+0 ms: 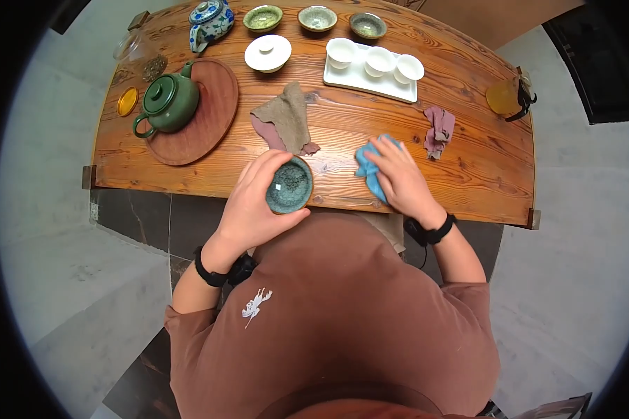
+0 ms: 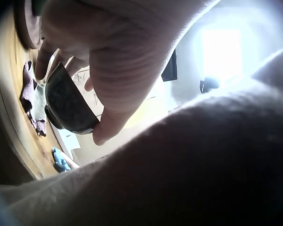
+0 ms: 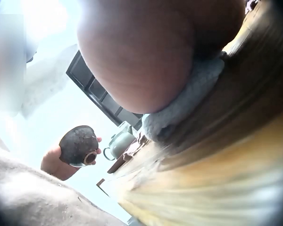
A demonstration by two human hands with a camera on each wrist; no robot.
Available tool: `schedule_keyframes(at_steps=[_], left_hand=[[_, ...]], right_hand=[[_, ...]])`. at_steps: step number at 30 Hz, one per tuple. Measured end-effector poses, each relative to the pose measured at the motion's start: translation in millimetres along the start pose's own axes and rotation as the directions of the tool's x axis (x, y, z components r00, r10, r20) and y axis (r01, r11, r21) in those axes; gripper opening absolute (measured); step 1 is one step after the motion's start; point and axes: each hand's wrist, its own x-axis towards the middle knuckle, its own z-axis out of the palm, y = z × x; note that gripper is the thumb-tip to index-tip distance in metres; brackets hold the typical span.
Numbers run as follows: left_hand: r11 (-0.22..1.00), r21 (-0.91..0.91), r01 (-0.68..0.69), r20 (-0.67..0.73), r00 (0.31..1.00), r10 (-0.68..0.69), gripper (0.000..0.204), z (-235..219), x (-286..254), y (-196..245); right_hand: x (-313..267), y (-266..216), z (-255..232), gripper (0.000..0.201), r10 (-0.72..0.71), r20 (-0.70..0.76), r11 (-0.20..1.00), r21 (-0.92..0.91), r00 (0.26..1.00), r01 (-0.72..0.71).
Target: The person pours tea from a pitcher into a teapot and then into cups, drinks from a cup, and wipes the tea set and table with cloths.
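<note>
My left hand [image 1: 250, 204] grips a teal-glazed tea bowl [image 1: 291, 187] by its side, thumb at the near rim and fingers round the far side. The bowl is up off the table at its front edge; in the left wrist view its dark outer wall [image 2: 70, 103] is tilted. My right hand [image 1: 407, 183] lies flat over a crumpled blue cloth [image 1: 372, 184] on the tabletop, fingers extended across it. In the right wrist view the palm presses the cloth [image 3: 186, 99] against the wood. Just beyond the bowl lies a brown and pink cloth [image 1: 291, 120].
On the wooden table [image 1: 210, 174], a green teapot [image 1: 171, 103] stands on a round wooden board [image 1: 213, 122] at left. A white tray [image 1: 370, 85] with white cups, a white lidded bowl [image 1: 268, 54] and several glazed bowls are farther back. A pink cloth [image 1: 439, 131] and glass pitcher [image 1: 503, 99] sit at right.
</note>
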Motion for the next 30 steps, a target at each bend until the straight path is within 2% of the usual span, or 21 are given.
schedule_keyframes(at_steps=[3, 6, 7, 8, 9, 10, 11, 12, 14, 15, 18, 19, 22, 23, 26, 30], left_hand=[[0.999, 0.006, -0.044, 0.050, 0.998, 0.044, 0.085, 11, 25, 5], [0.995, 0.016, -0.098, 0.074, 0.993, 0.096, 0.083, 26, 55, 9], [0.992, 0.027, -0.125, 0.097, 0.988, 0.121, 0.082, 31, 67, 10], [0.989, 0.035, -0.146, 0.103, 0.985, 0.142, 0.082, 37, 79, 10], [0.985, 0.042, -0.170, 0.109, 0.980, 0.164, 0.082, 44, 92, 11], [0.980, 0.047, -0.194, 0.117, 0.975, 0.188, 0.082, 51, 104, 10], [0.978, 0.055, -0.200, 0.123, 0.974, 0.193, 0.083, 59, 114, 9], [0.973, 0.065, -0.222, 0.119, 0.970, 0.213, 0.084, 66, 124, 9], [0.960, 0.077, -0.268, 0.120, 0.959, 0.258, 0.085, 79, 141, 8], [0.959, 0.066, -0.275, 0.121, 0.956, 0.266, 0.087, 86, 149, 4], [0.951, 0.078, -0.300, 0.164, 0.945, 0.284, 0.089, 97, 167, 3], [0.952, 0.088, -0.293, 0.182, 0.945, 0.274, 0.089, 99, 170, 5], [0.950, 0.125, -0.286, 0.214, 0.943, 0.255, 0.088, 104, 176, 7], [0.953, 0.123, -0.277, 0.216, 0.945, 0.246, 0.088, 105, 177, 7], [0.958, 0.117, -0.261, 0.224, 0.947, 0.231, 0.091, 106, 179, 2], [0.945, 0.148, -0.291, 0.166, 0.950, 0.266, 0.097, 101, 167, 1]], right_hand=[[-23, -10, -7, 0.040, -0.074, 0.100, 0.991, 0.120, 0.992, 0.062], [-37, -5, -24, 0.038, -0.087, 0.250, 0.867, 0.496, 0.964, -0.050], [-44, -4, -29, 0.038, 0.028, 0.267, 0.643, 0.733, 0.963, -0.222], [-52, 3, -25, 0.040, 0.108, 0.229, 0.381, 0.889, 0.967, -0.253], [-61, 14, -14, 0.042, 0.194, 0.210, 0.086, 0.969, 0.958, -0.230], [-63, 17, -15, 0.045, 0.280, 0.214, -0.212, 0.965, 0.936, -0.157], [-64, 19, -17, 0.050, 0.301, 0.161, -0.316, 0.947, 0.940, -0.061], [-65, 22, -16, 0.051, 0.311, 0.127, -0.477, 0.878, 0.942, 0.039], [-67, 23, -13, 0.053, 0.353, 0.055, -0.733, 0.637, 0.934, 0.239], [-66, 21, -17, 0.055, 0.518, 0.160, -0.666, 0.692, 0.840, 0.279], [-63, 22, -29, 0.058, 0.479, 0.085, -0.682, 0.663, 0.874, 0.309], [-66, 21, -32, 0.068, 0.502, 0.122, -0.691, 0.652, 0.856, 0.312], [-71, 25, -32, 0.079, 0.458, 0.042, -0.692, 0.645, 0.888, 0.326], [-72, 25, -31, 0.085, 0.481, 0.050, -0.657, 0.681, 0.875, 0.322], [-72, 26, -27, 0.084, 0.450, 0.043, -0.659, 0.690, 0.892, 0.299], [-62, 19, -34, 0.079, 0.480, 0.105, -0.687, 0.663, 0.871, 0.299]])
